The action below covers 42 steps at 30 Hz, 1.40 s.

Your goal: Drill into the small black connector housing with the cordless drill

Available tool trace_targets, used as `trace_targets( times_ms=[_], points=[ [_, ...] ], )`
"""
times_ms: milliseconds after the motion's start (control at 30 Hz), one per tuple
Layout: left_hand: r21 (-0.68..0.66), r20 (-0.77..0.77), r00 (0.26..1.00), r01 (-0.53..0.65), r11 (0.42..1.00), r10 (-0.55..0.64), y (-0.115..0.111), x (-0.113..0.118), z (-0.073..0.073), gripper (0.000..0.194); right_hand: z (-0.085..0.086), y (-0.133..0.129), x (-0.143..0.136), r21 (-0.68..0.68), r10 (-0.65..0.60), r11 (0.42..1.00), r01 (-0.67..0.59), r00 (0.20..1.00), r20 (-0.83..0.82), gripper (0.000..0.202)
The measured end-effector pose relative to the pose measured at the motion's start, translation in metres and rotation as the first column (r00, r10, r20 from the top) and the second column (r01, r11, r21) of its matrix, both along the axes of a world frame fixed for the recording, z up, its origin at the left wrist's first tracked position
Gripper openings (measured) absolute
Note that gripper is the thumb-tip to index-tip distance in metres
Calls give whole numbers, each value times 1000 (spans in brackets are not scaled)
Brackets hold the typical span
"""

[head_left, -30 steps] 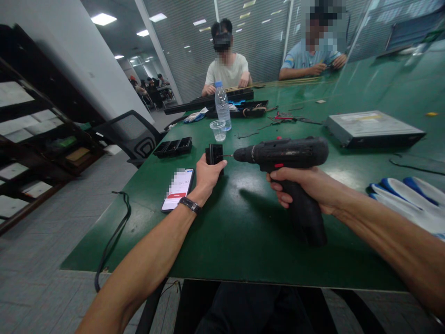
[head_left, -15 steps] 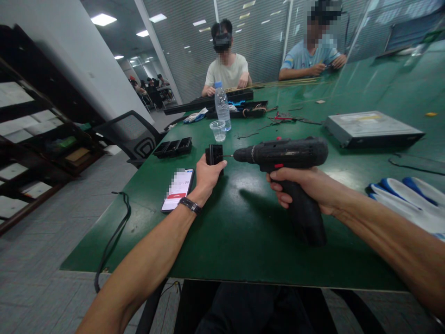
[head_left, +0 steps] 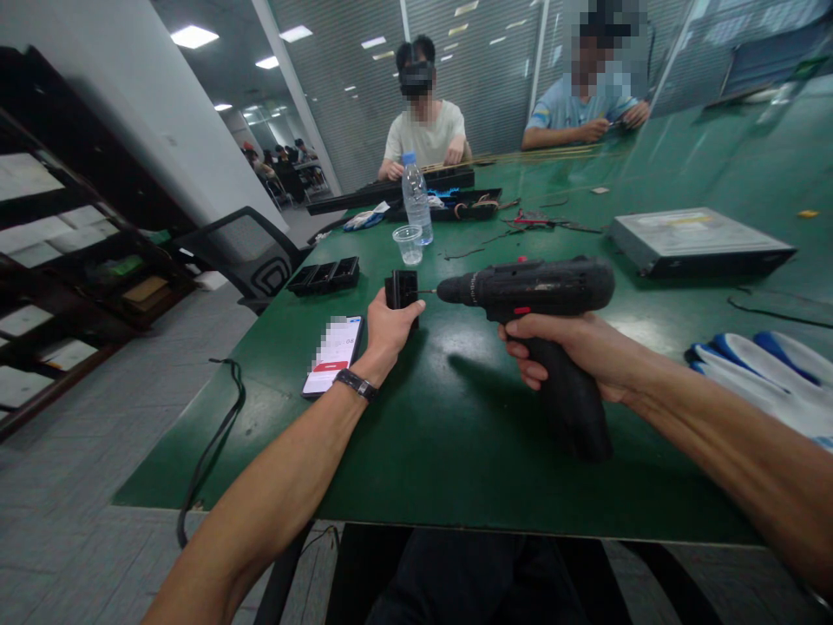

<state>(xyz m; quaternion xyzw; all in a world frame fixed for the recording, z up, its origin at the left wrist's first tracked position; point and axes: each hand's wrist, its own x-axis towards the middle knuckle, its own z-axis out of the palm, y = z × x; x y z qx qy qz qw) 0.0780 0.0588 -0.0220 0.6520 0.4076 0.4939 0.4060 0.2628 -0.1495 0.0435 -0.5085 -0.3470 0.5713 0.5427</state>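
Note:
My left hand [head_left: 390, 325] is closed around a small black plastic part [head_left: 402, 286], its thumb lying along the near right side. My right hand [head_left: 563, 347] grips the handle of a black cordless drill [head_left: 534, 286], which lies level and points left. The drill's thin bit [head_left: 427, 292] reaches the right side of the black part; whether its tip is in the plastic I cannot make out. Left of my left wrist lies a phone [head_left: 331, 358] with a lit screen. Behind the part stands a clear plastic cup [head_left: 409, 246].
A water bottle [head_left: 416, 201] stands behind the cup. A black compartment tray [head_left: 325, 276] lies at the left table edge. On the right are a metal drive box [head_left: 703, 241] and blue-white gloves [head_left: 768, 382]. Wires [head_left: 547, 222] lie farther back. Two people sit across the green table [head_left: 455, 469].

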Motion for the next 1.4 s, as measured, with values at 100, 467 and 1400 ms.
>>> trace_targets(
  times_ms=[100,467,1400],
  points=[
    [-3,4,1000,0,1000,0,0,0,0,34,1,-1,0,-3,-1,1000,2,1000,6,21],
    [-6,0,1000,9,1000,-9,0,-1,0,36,2,0,-1,-11,-3,1000,3,1000,9,23],
    [-9,-5,1000,8,1000,-8,2,-1,-1,36,4,0,-1,-18,-1,1000,1,1000,6,28]
  ],
)
